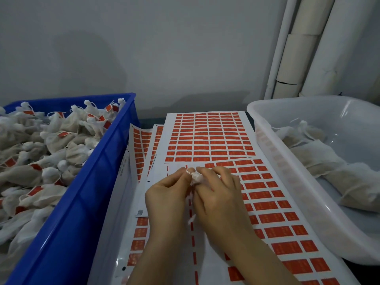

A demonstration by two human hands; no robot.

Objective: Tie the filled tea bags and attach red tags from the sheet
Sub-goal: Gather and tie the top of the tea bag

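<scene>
Both hands meet over the sheet of red tags at the centre. My left hand pinches a white string end at the top of a small white tea bag. My right hand curls its fingers round that same bag, whose gathered neck shows between the two hands while the rest is hidden under them. The near sheet has a stripped white area below my hands. A second full sheet of red tags lies further back.
A blue crate on the left is piled with tied tea bags carrying red tags. A white plastic tub on the right holds several untied filled bags. More tag sheets fan out beside the crate. White pipes stand at the back right.
</scene>
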